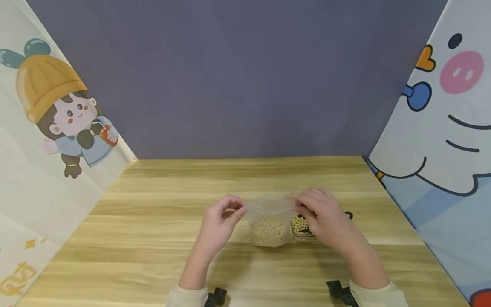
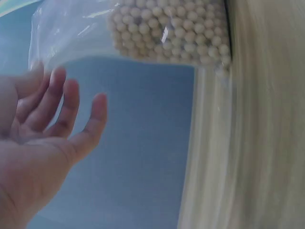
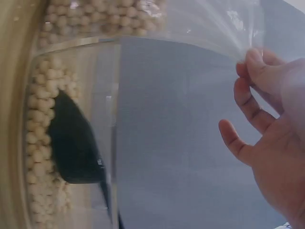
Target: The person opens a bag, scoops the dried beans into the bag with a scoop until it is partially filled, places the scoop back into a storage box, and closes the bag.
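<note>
A clear plastic zip bag [image 1: 270, 230] stands upright on the table, its lower part full of round pale beans [image 2: 171, 28]. My left hand [image 1: 220, 221] pinches the bag's upper left edge between thumb and forefinger, the other fingers loosely bent. On the opposite side my right hand [image 1: 324, 217] pinches the upper right corner; the right wrist view shows its thumb and forefinger on the film. Close beside the bag, partly hidden under my right hand, sits a clear box [image 3: 115, 71] of similar beans with a black scoop [image 3: 74, 138] stuck in them.
The wood-grain table [image 1: 153, 221] runs back to a plain grey-blue wall [image 1: 245, 76]. Side panels with cartoon prints, a child in a yellow hat [image 1: 50, 89] and a pig-nosed white figure [image 1: 460, 72], flank it. Black wrist mounts [image 1: 216, 296] show near the sleeves.
</note>
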Motion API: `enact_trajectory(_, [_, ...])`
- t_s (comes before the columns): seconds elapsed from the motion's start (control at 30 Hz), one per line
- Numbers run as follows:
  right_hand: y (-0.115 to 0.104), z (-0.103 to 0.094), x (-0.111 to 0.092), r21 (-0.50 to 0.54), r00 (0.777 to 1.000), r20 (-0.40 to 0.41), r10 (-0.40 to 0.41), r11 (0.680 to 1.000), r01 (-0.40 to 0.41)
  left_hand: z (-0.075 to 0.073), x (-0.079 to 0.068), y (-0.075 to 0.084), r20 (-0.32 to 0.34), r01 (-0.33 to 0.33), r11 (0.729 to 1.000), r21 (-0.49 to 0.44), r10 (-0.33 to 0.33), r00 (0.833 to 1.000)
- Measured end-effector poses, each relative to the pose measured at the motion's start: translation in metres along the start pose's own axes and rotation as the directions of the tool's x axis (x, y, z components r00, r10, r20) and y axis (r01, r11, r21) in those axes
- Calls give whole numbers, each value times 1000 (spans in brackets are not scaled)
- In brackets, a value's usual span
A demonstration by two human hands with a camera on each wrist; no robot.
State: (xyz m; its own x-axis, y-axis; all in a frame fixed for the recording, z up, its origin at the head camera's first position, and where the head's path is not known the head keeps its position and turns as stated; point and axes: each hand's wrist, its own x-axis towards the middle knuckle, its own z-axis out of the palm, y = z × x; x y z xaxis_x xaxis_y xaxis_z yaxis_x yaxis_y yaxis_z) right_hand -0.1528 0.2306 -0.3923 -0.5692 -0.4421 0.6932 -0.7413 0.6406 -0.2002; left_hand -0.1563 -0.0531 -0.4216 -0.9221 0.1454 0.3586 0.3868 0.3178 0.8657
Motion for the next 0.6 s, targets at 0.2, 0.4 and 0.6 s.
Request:
enact_trajectory(0.2, [-1, 3, -5, 23, 978, 67, 198, 980, -199, 2, 2, -5, 23, -20, 999, -27, 20, 1000])
enact_trajectory(0.4, [0, 5, -5, 23, 975, 60, 213, 976, -215, 6, 4, -3, -5, -37, 998, -46, 37, 999])
enact_trajectory(0.6, [0, 9, -8, 16, 985, 13, 172, 985, -172, 9, 2, -5, -72, -76, 997, 0, 76, 995])
